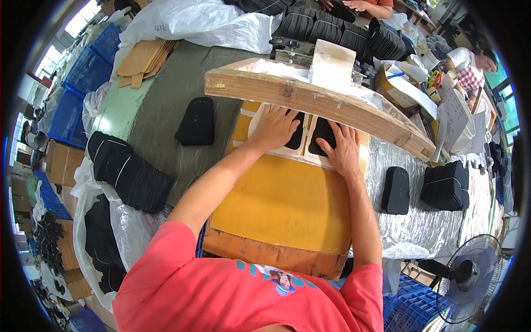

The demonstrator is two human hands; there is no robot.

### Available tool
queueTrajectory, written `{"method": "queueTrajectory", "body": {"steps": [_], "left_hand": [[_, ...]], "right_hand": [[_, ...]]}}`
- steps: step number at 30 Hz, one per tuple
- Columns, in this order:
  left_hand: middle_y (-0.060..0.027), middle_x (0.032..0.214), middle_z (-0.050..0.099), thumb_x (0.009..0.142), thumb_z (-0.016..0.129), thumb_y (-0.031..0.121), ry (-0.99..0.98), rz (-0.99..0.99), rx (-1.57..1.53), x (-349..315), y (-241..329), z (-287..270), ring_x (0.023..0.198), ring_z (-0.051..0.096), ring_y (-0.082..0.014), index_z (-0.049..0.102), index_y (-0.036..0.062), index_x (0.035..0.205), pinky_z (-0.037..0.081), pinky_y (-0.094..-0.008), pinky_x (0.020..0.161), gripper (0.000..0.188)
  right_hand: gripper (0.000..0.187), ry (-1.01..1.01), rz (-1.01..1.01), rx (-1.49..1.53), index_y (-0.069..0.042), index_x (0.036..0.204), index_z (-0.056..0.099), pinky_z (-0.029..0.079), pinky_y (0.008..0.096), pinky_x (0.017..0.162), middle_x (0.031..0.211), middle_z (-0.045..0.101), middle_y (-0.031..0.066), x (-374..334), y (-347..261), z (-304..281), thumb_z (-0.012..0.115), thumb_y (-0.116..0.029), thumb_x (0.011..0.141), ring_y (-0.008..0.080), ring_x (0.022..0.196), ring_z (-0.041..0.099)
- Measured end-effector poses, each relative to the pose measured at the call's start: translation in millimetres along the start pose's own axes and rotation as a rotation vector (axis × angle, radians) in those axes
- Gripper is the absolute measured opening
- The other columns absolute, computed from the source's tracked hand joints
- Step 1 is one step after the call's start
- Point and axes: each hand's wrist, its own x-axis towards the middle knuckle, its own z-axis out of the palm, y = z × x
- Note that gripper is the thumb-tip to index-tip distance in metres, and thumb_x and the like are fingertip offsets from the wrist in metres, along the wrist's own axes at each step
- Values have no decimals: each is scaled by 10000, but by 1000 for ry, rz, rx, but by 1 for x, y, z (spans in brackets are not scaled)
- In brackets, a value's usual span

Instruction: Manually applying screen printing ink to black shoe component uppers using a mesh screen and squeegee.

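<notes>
My left hand [275,127] lies with its fingers spread on a white cut-out template [255,123], over the left black sole-shaped piece [297,133]. On the right black sole-shaped piece [319,134], my right hand [344,148] rests with fingers stretched forward and thumb apart. Both pieces sit side by side in the template's openings, partly covered by my hands. Under the template is a yellow board [282,199]. A wooden frame [310,93] with white residue is raised just beyond my fingers and hides the template's far edge.
A stack of black pieces [196,123] stands left of the board; a longer bundle [130,171] lies nearer. More stacks [395,191] are at right. A fan [467,274] stands lower right, blue crates [412,304] beside it. Across the table are a co-worker's hands [354,5].
</notes>
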Motion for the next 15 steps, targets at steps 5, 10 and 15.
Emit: {"method": "queueTrajectory", "body": {"steps": [5, 10, 15], "left_hand": [[-237, 1576, 192, 938, 527, 379, -136, 72, 48, -18, 18, -2, 1475, 111, -394, 364, 52, 1471, 78, -607, 1152, 645], [-231, 1599, 123, 929, 516, 393, -199, 35, 8, -24, 18, -7, 1498, 7, -367, 316, 66, 1498, 26, -632, 1148, 686], [-207, 1596, 157, 943, 511, 368, -230, 10, 49, -23, 19, -9, 1493, 69, -353, 251, 123, 1538, -15, -574, 1176, 694]], "right_hand": [[855, 46, -59, -23, -89, 1420, 467, 179, 486, 1165, 1486, 407, 142, -6, 7, 1, 683, -608, 776, 352, 1405, 306], [960, -1, -26, 45, -63, 1407, 474, 170, 503, 1164, 1475, 413, 156, -3, 3, -1, 697, -680, 706, 353, 1412, 299], [914, 19, -35, 52, -65, 1391, 494, 176, 494, 1162, 1464, 432, 149, -4, 4, -1, 703, -645, 716, 343, 1403, 319]]}}
